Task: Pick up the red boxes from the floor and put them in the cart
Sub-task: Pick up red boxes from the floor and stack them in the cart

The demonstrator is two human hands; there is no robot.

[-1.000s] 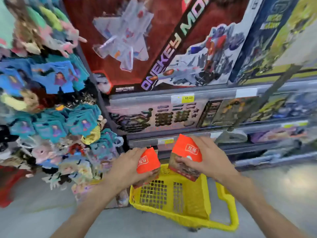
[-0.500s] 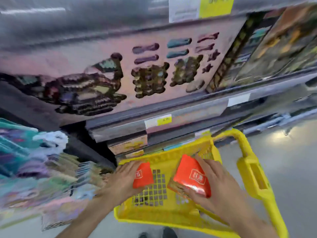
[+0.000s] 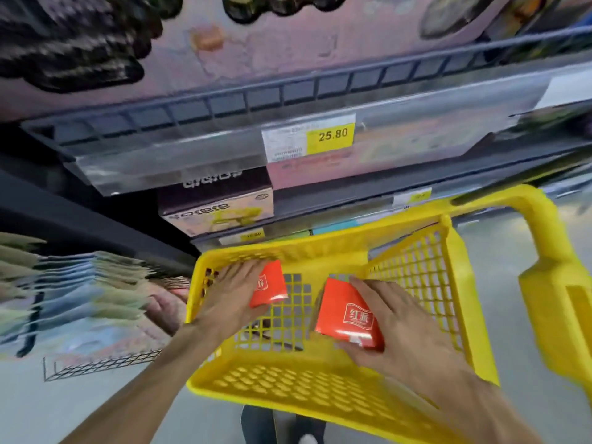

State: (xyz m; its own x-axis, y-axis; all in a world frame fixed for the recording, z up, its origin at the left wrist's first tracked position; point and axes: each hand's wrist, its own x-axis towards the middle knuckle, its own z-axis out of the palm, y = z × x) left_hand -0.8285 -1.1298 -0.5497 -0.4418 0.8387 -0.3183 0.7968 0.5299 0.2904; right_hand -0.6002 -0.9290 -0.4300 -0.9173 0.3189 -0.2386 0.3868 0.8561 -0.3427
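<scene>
A yellow plastic cart basket (image 3: 320, 392) with mesh walls stands on the floor below me. My left hand (image 3: 232, 293) is inside it at the far left and grips a small red box (image 3: 269, 283). My right hand (image 3: 403, 325) is inside at the right, closed on a larger red box (image 3: 346, 312) with a white label. Both boxes are low in the basket, close to its mesh bottom; whether they touch it I cannot tell.
The cart's thick yellow handle (image 3: 551, 283) rises at the right. Store shelves (image 3: 288, 91) with toy boxes and a 25.80 price tag (image 3: 331, 136) stand directly behind the cart. Hanging packets (image 3: 70, 290) and a wire rack (image 3: 96, 363) crowd the left. Grey floor lies around.
Both hands have gone down from above the cart's rim deep into the basket, each still holding its red box. The view has tilted down and come closer.
</scene>
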